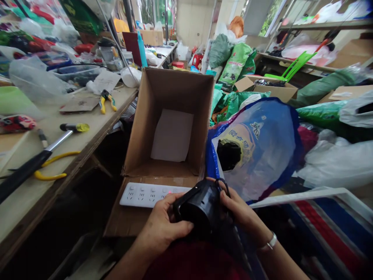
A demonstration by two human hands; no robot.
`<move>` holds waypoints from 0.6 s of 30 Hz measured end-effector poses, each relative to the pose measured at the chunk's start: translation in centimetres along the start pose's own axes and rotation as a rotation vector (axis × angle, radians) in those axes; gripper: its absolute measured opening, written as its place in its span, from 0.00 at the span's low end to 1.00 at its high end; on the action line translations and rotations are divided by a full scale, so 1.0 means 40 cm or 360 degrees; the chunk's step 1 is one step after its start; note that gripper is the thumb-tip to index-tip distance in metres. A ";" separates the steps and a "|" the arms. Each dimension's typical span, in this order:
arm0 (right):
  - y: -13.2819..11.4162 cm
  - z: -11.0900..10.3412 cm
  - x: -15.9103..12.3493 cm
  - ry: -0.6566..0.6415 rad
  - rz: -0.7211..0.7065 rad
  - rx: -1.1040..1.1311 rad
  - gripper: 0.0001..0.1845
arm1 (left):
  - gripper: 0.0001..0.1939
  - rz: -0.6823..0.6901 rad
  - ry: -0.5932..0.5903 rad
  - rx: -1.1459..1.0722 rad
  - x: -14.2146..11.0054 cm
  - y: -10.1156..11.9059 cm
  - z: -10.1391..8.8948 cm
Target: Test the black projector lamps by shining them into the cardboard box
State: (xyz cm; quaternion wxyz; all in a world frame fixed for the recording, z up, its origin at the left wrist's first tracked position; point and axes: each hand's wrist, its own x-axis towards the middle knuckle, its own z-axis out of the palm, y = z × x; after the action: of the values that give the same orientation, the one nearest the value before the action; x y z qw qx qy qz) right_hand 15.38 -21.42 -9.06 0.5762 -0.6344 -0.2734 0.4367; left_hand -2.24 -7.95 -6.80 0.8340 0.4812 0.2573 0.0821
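One long wooden workbench (35,202) runs from 7 to 11 o'clock, its pale top worn and its edge dark. Woven green sacks (234,66) are heaped at 1 o'clock, their plastic shiny and creased. At 12 o'clock stands an open corrugated cardboard box (169,124), square-mouthed with upright brown walls and a smooth white sheet (171,135) lying flat on its floor. At 2 o'clock, a translucent plastic bag (256,147) with a blue border slumps beside the box, a dark lump (229,154) showing through or behind its film. On the bench at 10 o'clock lies a long tool (23,175) with a black grip and a round steel shaft. A white power strip (151,194), a slim rectangular bar of glossy plastic with recessed sockets, lies on the box's near flap at 11 o'clock, just beside the hands. Between the hands sits a black plastic housing (201,206), rounded and barrel-like, with a thin loop of cord (222,186) on top. The left hand (163,221) wraps its underside, fingers curled and thumb on top. The right hand (241,210) curves around the other side, fingers bent against it, not pinching. A pair of yellow-handled pliers (106,102) rests farther along the bench. A pale band (271,242) circles the right wrist.
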 end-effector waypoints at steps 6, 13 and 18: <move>0.095 0.010 -0.006 -0.0348 0.0382 0.0536 0.29 | 0.18 0.0096 -0.0106 0.0253 -0.011 0.021 -0.018; 0.080 0.024 -0.021 -0.0301 0.0435 0.0630 0.27 | 0.26 -0.0081 -0.0307 0.0962 -0.077 0.088 -0.004; 0.082 0.040 -0.009 -0.0279 0.0562 0.0836 0.24 | 0.31 -0.0168 -0.0614 0.0177 -0.060 0.036 -0.019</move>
State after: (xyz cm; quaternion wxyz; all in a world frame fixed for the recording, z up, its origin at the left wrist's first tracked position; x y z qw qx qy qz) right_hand 13.31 -21.55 -12.09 0.6098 -0.4617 -0.0857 0.6384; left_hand -4.52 -7.54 -5.06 0.8430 0.5192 0.1218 -0.0698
